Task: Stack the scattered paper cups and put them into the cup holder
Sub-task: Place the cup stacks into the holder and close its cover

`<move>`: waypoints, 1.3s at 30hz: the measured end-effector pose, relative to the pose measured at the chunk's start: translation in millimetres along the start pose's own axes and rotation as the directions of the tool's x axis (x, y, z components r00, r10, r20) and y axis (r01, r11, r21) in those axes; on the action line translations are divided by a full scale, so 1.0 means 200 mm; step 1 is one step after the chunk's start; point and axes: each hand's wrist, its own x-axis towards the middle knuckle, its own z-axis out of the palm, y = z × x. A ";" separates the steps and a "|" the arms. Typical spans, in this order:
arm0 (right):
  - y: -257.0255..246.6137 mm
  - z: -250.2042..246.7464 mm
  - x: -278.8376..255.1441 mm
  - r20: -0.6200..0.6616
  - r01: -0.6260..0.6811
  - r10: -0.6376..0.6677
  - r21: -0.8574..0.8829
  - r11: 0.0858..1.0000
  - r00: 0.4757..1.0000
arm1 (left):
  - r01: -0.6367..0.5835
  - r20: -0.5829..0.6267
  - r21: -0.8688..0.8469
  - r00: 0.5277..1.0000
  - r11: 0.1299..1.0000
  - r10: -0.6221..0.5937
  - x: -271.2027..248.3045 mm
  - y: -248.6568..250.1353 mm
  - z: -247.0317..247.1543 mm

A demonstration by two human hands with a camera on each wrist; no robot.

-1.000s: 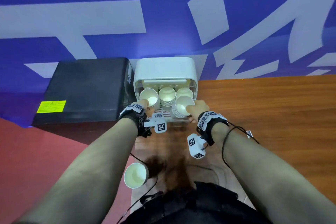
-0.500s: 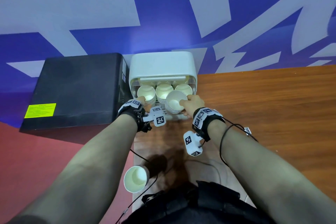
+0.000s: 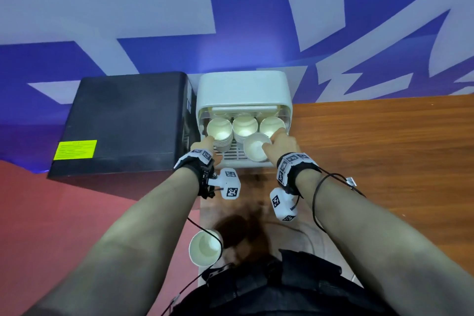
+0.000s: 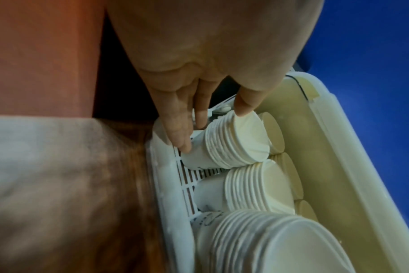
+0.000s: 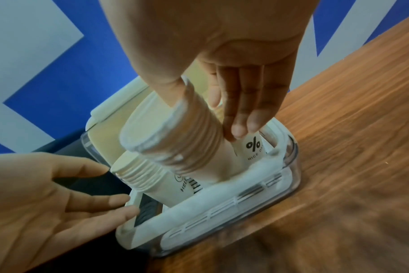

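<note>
While your right hand (image 3: 280, 145) reaches into the white cup holder (image 3: 243, 90) at the centre of the head view, it grips a stack of paper cups (image 3: 256, 147). In the right wrist view this stack (image 5: 173, 136) fills the middle of the frame, tilted, with its lower end inside the holder (image 5: 290, 153). Your thumb lies across its rims on the upper left, and your other fingers (image 5: 240, 118) are pressed together along its far side, so the stack is clamped between them.

Your left hand (image 3: 205, 147) is at the left front corner of the holder. In the left wrist view its fingers (image 4: 180, 118) are nearly straight and lie against the side of the left stack (image 4: 229, 142), and the thumb tip touches the top rim; whether they really grip it, you cannot tell. In the right wrist view the same hand (image 5: 47, 201) shows at the lower left with the palm open and the fingers loosely spread.

Three more stacks stand in a row inside the holder: left (image 3: 219, 129), middle (image 3: 245, 127) and right (image 3: 272, 124). One single cup (image 3: 205, 247) lies apart at the lower centre of the head view, at the edge of the brown wooden table (image 3: 384, 151). A black box (image 3: 123, 120) with a yellow label (image 3: 77, 149) stands just to the left of the holder.
</note>
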 end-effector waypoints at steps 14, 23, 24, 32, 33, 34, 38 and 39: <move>-0.07 0.06 -0.30 0.016 0.015 -0.014 -0.074 0.997 1.000 | -0.009 0.157 0.256 0.987 0.967 -0.033 -0.50 -0.18 -0.18; -0.07 0.32 -0.74 0.598 0.069 -0.048 -0.013 0.998 0.800 | 0.025 0.159 0.402 0.983 0.915 -0.096 -0.65 -0.54 -0.48; -0.07 0.36 -0.77 0.618 0.072 -0.042 -0.023 0.997 0.785 | 0.042 0.166 0.416 0.978 0.908 -0.122 -0.63 -0.60 -0.51; -0.01 0.62 -0.92 0.491 0.138 -0.046 -0.153 0.978 0.870 | 0.073 0.115 0.392 0.985 0.917 -0.128 -0.72 -0.85 -0.54; 0.01 0.64 -0.93 0.467 0.122 -0.044 -0.139 0.983 0.883 | 0.071 0.118 0.365 0.985 0.928 -0.122 -0.72 -0.87 -0.53; 0.03 0.66 -0.93 0.449 0.107 -0.042 -0.121 0.987 0.893 | 0.068 0.120 0.340 0.986 0.938 -0.115 -0.71 -0.88 -0.52; 0.08 0.67 -0.93 0.416 0.036 -0.017 -0.038 0.999 0.909 | 0.055 0.147 0.314 0.984 0.948 -0.105 -0.69 -0.88 -0.50; 0.08 0.66 -0.92 0.406 0.024 -0.016 -0.015 1.000 0.914 | 0.051 0.144 0.309 0.984 0.950 -0.100 -0.69 -0.87 -0.50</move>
